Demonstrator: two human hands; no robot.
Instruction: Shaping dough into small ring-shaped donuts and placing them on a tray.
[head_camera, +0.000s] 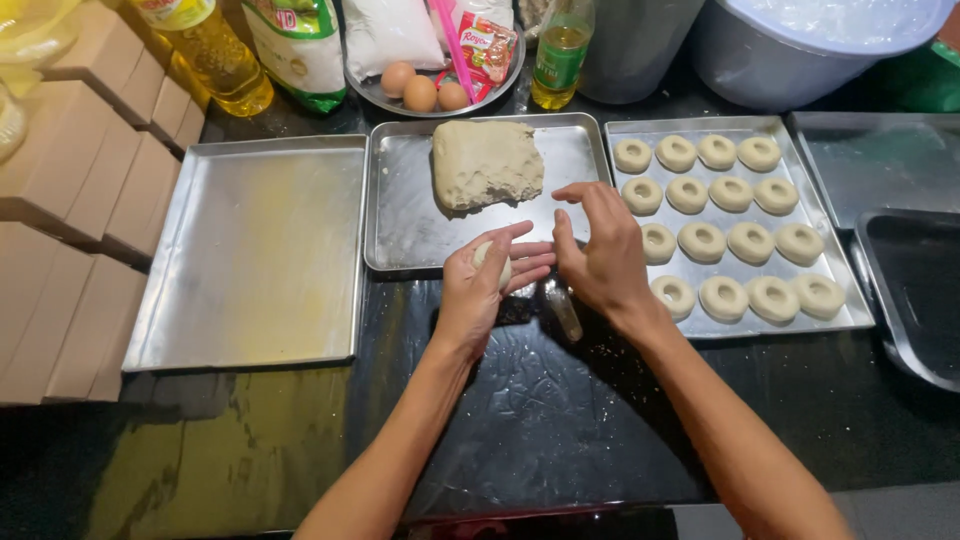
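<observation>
Left hand (487, 282) is cupping a small dough ball (492, 262), fingers curled around it, palm up, over the near edge of the middle tray (400, 235). Right hand (598, 250) is hovering just beside it, fingers spread and slightly bent, holding nothing; fingertips are nearly touching the left hand's fingers.

A slab of dough (486, 163) is lying at the far edge of the middle tray, towards its right corner. The right tray (838, 300) is carrying rows of ring-shaped dough pieces (731, 193), four per row across most of it. The left tray (250, 250) is sitting with a faint yellowish sheen on its floor.

Along the far edge of the black counter (560, 400): a clear bottle of yellow oil (215, 55) with a yellow-and-red label, a green-and-white bag (300, 45) leaning beside it, then a round metal plate (395, 100) holding three brown eggs (420, 90), a white plastic sack (390, 30) and a small red-and-white sachet (487, 48). A smaller green-labelled bottle (560, 50) is standing right of the plate. A grey tub (800, 45) is occupying the far right corner.

Plain tan boxes (80, 200) are stacking along the counter's left edge. A dark pan (915, 290) is lying at the right edge.
</observation>
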